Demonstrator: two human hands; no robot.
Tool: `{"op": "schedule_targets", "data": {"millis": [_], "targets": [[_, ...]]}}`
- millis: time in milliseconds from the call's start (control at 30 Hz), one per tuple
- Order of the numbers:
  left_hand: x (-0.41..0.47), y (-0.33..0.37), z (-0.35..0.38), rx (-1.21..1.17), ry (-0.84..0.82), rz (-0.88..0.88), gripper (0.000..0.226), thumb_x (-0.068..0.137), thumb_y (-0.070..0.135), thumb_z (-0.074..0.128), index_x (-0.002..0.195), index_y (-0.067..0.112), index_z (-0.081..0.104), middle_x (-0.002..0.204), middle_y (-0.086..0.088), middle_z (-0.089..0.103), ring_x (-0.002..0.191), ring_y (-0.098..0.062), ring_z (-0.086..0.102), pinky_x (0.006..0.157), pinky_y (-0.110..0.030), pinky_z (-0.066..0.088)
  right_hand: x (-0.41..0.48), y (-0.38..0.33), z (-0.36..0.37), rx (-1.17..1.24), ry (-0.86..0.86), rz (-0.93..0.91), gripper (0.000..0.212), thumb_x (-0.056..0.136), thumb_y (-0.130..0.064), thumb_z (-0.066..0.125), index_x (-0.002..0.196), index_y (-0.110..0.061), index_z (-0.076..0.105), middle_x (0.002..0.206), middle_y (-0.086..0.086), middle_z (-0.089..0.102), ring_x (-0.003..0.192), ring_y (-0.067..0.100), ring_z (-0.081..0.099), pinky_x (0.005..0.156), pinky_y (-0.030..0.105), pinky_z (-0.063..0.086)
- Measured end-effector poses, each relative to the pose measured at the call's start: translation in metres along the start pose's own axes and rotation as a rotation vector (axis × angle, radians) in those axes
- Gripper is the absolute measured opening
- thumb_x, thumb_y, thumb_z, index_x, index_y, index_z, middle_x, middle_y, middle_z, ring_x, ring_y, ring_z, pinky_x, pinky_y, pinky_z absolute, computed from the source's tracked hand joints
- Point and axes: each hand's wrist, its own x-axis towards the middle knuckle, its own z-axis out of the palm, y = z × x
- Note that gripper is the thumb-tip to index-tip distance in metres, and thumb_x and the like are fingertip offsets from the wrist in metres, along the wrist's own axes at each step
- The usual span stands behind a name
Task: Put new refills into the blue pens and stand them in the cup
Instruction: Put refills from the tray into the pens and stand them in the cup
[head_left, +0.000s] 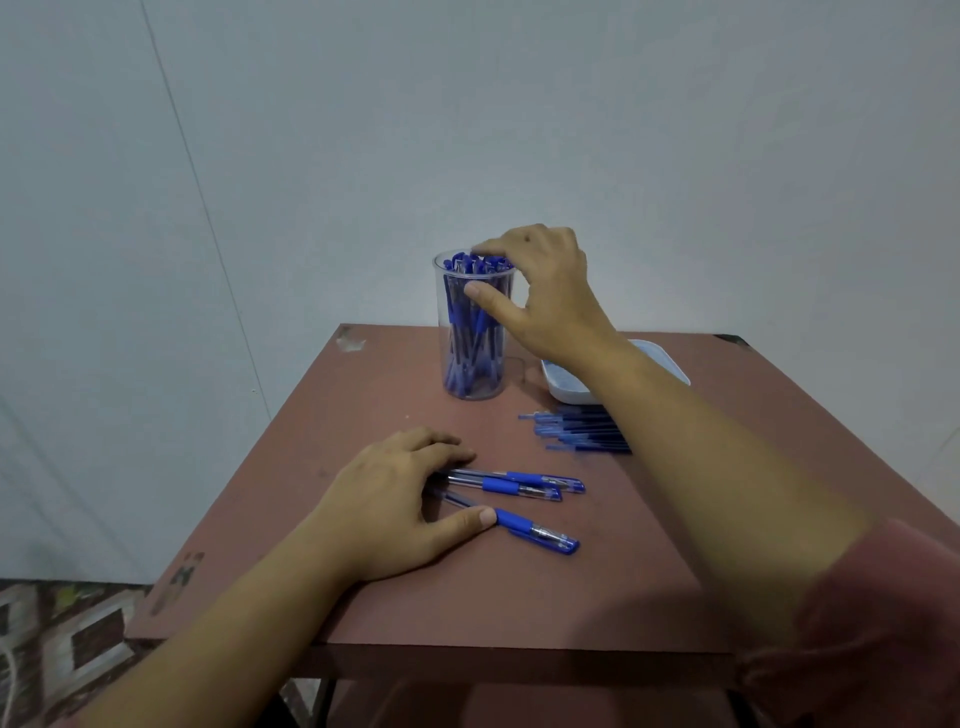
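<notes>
cup (451, 364): clear, upright, pen-filled | three blue pens (519, 488): lying flat | refills (582, 431): heaped

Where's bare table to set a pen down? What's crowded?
Free: the back-left corner left of the cup; the near strip between the three pens and the table edge. Crowded: right side, with tray, refills and the right forearm.

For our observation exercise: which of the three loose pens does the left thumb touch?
The pen nearest the person, lying apart from the other pair; the left hand's thumb rests on its barrel.
</notes>
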Motion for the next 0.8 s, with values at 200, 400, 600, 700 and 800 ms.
{"op": "schedule_targets", "data": {"millis": [200,400,600,700,800], "targets": [[0.0,-0.002,0.001,-0.009,0.003,0.014,0.08,0.074,0.086,0.036,0.133,0.035,0.054,0.133,0.02,0.051,0.121,0.001,0.047,0.102,-0.027,0.041,-0.067,-0.003,-0.035,0.08,-0.266,-0.118,0.03,0.085,-0.047,0.061,0.1,-0.023,0.07,0.098,-0.011,0.066,0.097,0.012,0.054,0.092,0.03,0.038],[0.0,-0.001,0.001,-0.005,0.003,0.01,0.08,0.073,0.086,0.036,0.133,0.036,0.054,0.132,0.02,0.051,0.119,0.002,0.047,0.101,-0.026,0.042,-0.113,0.003,-0.052,-0.036,-0.65,0.014,0.021,0.085,-0.05,0.065,0.1,-0.038,0.072,0.09,-0.028,0.048,0.097,-0.003,0.035,0.09,0.027,0.035],[-0.001,0.0,0.001,-0.014,-0.002,-0.01,0.08,0.073,0.086,0.036,0.133,0.036,0.054,0.132,0.021,0.051,0.118,0.003,0.048,0.1,-0.025,0.043,-0.116,-0.002,-0.053,-0.093,-0.695,0.069,0.021,0.092,-0.046,0.058,0.106,-0.038,0.071,0.095,-0.022,0.048,0.098,0.006,0.034,0.091,0.029,0.03],[-0.001,0.001,0.001,-0.014,0.011,-0.018,0.074,0.076,0.082,0.038,0.132,0.036,0.055,0.131,0.022,0.051,0.116,0.004,0.049,0.098,-0.021,0.042,-0.118,-0.002,-0.054,-0.118,-0.679,0.093,0.023,0.096,-0.037,0.053,0.114,-0.037,0.067,0.102,-0.02,0.049,0.101,0.007,0.033,0.094,0.03,0.026],[-0.001,0.001,0.001,-0.005,0.015,-0.02,0.072,0.078,0.079,0.037,0.131,0.034,0.056,0.13,0.021,0.053,0.116,0.003,0.05,0.098,-0.022,0.043,-0.121,0.0,-0.058,-0.152,-0.696,0.111,0.025,0.094,-0.036,0.055,0.117,-0.037,0.065,0.106,-0.019,0.047,0.101,0.006,0.029,0.098,0.031,0.025]]}}
